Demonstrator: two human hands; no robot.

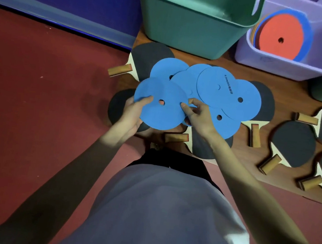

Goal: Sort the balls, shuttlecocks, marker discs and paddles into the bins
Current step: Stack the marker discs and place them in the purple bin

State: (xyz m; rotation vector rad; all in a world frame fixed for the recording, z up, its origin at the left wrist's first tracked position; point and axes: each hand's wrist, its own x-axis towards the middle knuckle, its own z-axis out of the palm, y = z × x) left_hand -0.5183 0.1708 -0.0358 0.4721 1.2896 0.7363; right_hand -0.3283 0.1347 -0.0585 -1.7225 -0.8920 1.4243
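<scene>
While blue marker discs [219,92] are lying fanned over black paddles [294,145] on the floor, a person's left hand [131,116] is gripping the nearest blue disc [158,103], thumb on top, fingers curled beneath. Opposite, the right hand [197,114] is pinching its edge. Behind, a green bin [188,29] is standing beside a purple bin [286,64] holding a red disc [279,35].

You have one blue marker disc [158,109] with a centre hole lifted flat at frame centre; more blue discs [217,88] fan out overlapped at its 2 o'clock, atop black paddles [294,143] scattered from 9 to 4 o'clock. The green bin [188,29] stands at 12, the lilac bin [319,60] at 1, holding a red disc [278,35] over blue ones
</scene>
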